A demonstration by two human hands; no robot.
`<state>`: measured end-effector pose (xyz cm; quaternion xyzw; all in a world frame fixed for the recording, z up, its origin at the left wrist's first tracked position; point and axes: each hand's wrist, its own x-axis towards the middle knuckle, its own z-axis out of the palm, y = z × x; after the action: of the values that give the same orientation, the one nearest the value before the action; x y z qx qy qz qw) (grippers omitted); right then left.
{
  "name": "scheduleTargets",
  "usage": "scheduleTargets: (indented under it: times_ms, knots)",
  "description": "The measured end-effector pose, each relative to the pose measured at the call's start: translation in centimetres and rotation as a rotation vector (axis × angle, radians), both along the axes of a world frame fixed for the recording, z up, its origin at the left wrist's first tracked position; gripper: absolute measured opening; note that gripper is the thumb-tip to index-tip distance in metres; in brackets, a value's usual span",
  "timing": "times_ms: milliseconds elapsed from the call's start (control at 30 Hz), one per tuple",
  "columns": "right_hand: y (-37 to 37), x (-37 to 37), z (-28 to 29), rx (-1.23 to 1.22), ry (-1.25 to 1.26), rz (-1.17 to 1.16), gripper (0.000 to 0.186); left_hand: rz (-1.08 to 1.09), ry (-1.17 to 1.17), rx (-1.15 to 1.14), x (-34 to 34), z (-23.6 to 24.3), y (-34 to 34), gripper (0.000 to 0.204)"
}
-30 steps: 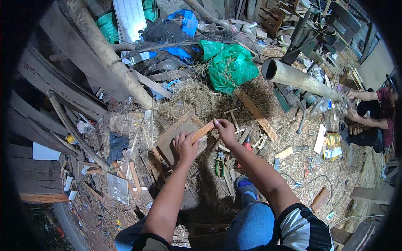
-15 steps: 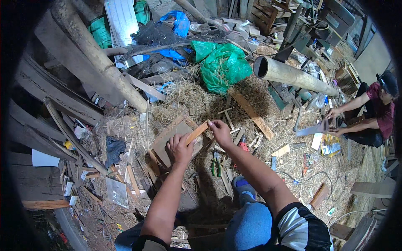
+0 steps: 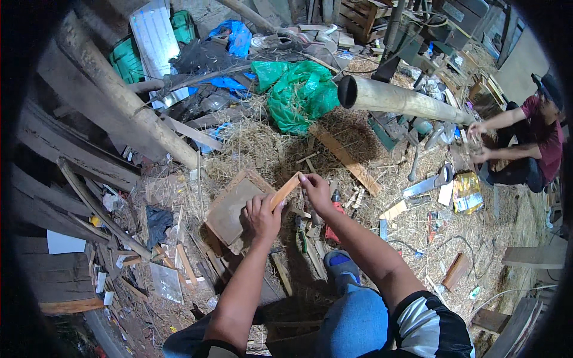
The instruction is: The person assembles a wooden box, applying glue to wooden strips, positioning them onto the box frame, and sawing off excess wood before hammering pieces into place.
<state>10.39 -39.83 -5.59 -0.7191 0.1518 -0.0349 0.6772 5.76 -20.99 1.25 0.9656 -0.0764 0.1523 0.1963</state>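
A short, light-brown wooden strip (image 3: 285, 190) is held up between my two hands, slanting up to the right. My left hand (image 3: 261, 216) grips its lower end. At the upper end, the thumb and fingertips of my right hand (image 3: 315, 192) pinch the wood. Below and left of the strip lies a framed wooden panel (image 3: 224, 209), partly covered by my left hand. Pliers with green handles (image 3: 301, 235) and a red power drill (image 3: 334, 224) rest on the ground beside my right forearm, which hides part of the drill.
A co-worker (image 3: 525, 140) crouches at the right, near a handsaw (image 3: 427, 182) and a yellow packet (image 3: 467, 194). A thick bamboo pole (image 3: 412, 100), a green plastic bag (image 3: 301, 98) and a long plank (image 3: 346, 158) lie ahead. Wood shavings and offcuts cover the ground.
The co-worker has let go of the handsaw, which now lies on the ground. The view has shifted slightly; my hands keep the same hold on the wooden strip.
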Motion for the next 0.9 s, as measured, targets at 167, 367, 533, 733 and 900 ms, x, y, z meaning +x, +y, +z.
scheduleTargets:
  times_ms: [167, 367, 533, 733, 900]
  knots:
    - [-5.0, -1.6, 0.3, 0.079, 0.016, -0.117, 0.037, -0.048, 0.048, -0.027, -0.4, -1.4, -4.6, 0.038]
    - [-12.7, -4.9, -3.0, -0.004, -0.013, -0.317, 0.031, -0.160, 0.077, -0.100, -1.2, -3.0, -12.1, 0.038]
    - [-18.9, -7.8, -5.5, 0.015, 0.000, -0.486, 0.031, -0.256, 0.090, -0.146, -2.1, -3.3, -19.2, 0.035]
    - [-27.7, -10.2, -7.5, -0.171, 0.132, -0.729, 0.030, -0.407, 0.168, -0.095, -2.9, -4.6, -26.5, 0.038]
    - [-37.3, -11.8, -11.2, -0.428, 0.390, -0.985, 0.040, -0.487, 0.214, -0.123, -3.7, -5.3, -31.8, 0.037]
